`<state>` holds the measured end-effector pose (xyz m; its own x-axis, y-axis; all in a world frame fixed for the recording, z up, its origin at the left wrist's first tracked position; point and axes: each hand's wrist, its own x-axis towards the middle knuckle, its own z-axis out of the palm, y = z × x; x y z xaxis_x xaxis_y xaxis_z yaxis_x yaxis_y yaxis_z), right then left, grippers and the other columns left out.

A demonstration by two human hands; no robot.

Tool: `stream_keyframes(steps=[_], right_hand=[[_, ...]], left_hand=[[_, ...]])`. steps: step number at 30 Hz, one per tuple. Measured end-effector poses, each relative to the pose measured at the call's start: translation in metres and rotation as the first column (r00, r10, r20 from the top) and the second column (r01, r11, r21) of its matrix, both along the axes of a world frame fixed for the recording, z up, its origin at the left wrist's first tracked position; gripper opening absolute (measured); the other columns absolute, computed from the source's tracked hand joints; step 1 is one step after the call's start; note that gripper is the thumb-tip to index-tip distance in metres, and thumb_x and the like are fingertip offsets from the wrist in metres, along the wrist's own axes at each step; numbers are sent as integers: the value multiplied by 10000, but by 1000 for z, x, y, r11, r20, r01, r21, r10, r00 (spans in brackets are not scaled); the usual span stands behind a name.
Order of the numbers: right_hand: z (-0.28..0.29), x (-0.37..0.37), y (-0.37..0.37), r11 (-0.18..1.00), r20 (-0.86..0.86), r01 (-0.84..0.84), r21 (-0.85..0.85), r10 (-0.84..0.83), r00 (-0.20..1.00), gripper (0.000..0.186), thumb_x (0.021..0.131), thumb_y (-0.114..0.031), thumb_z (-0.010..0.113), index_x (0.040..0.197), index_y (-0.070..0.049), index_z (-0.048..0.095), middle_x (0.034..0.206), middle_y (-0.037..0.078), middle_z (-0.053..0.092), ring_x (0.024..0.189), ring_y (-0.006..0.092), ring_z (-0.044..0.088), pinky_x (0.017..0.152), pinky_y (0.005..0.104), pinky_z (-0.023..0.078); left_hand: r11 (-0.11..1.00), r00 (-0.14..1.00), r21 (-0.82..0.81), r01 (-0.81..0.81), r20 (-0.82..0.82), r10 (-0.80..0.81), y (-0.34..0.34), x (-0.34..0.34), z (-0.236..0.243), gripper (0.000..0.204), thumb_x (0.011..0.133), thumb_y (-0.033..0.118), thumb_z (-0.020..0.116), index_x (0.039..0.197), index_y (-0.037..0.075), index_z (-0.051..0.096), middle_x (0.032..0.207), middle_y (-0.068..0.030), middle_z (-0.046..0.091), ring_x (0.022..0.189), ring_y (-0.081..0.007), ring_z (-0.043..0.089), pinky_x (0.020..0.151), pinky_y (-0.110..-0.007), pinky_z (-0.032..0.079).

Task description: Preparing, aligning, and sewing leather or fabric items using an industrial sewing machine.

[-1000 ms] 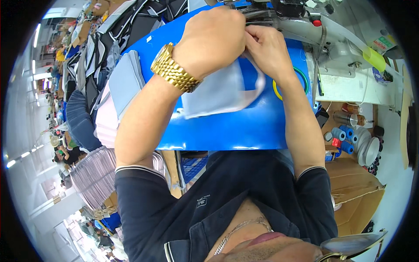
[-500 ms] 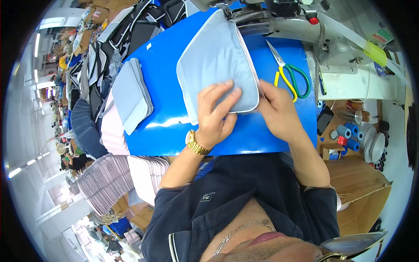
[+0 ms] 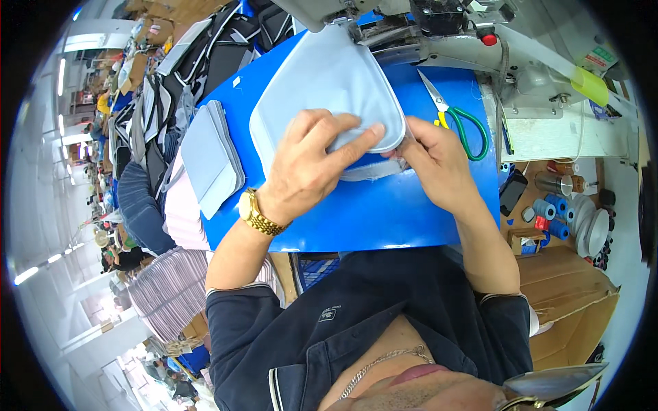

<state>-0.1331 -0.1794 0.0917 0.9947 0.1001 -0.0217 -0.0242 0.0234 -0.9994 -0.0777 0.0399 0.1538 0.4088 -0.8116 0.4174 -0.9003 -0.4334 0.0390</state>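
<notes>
A light grey fabric panel [image 3: 322, 82] with rounded corners and a corded edge lies on the blue tabletop [image 3: 329, 222], its far end under the sewing machine head [image 3: 319, 10]. My left hand [image 3: 305, 161] rests on the near part of the panel, fingers apart and pressing down. At the panel's near right corner, the closed fingers of my right hand [image 3: 439, 161] pinch its edge; the fingertips are partly hidden. Between the hands, a frayed pale fabric edge [image 3: 373, 171] shows below the corner.
Scissors [image 3: 469, 130] with green and yellow handles lie right of my right hand. A stack of grey panels [image 3: 212, 157] sits at the table's left. Thread spools [image 3: 558, 209] and a cardboard box [image 3: 562, 301] are at the right; striped fabric piles [image 3: 171, 288] stand lower left.
The panel has shifted and turned, its left side now farther left. My left hand has moved left over it, and the frayed edge has come into view beneath the near corner.
</notes>
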Motion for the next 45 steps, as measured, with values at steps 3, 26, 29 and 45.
stream_keyframes(steps=[3, 26, 29, 45], right_hand=[[-1, 13, 2, 999, 53, 38, 11, -39, 998, 247, 975, -137, 557, 1040, 20, 736, 819, 70, 735, 677, 119, 617, 606, 297, 470], [5, 100, 10, 863, 289, 233, -448, -107, 951, 390, 914, -307, 581, 736, 30, 667, 676, 255, 632, 658, 465, 622, 702, 537, 513], [6, 105, 11, 844, 293, 254, -472, -121, 949, 384, 904, -290, 560, 722, 35, 654, 724, 268, 654, 689, 464, 653, 746, 547, 535], [8, 16, 4, 936, 68, -113, -333, 143, 987, 378, 972, -279, 642, 824, 68, 652, 717, 286, 633, 690, 457, 655, 633, 526, 475]], left_hand=[[1000, 999, 19, 2, 39, -3, 0, 13, 3, 524, 800, 28, 677, 1295, 183, 748, 1121, -51, 647, 931, -237, 579, 821, -338, 538], [953, 949, 172, -249, 241, 205, -21, 64, 13, 451, 822, -2, 639, 1255, 91, 724, 1043, -97, 661, 927, -278, 608, 821, -367, 545], [923, 926, 182, -339, 238, 293, -35, 54, 14, 418, 801, 1, 652, 1207, 63, 726, 1012, -116, 663, 923, -297, 618, 792, -374, 556], [852, 857, -97, -515, -69, 510, -65, 34, -4, 298, 897, 209, 703, 1146, 69, 785, 924, -122, 709, 770, -328, 703, 677, -413, 565]])
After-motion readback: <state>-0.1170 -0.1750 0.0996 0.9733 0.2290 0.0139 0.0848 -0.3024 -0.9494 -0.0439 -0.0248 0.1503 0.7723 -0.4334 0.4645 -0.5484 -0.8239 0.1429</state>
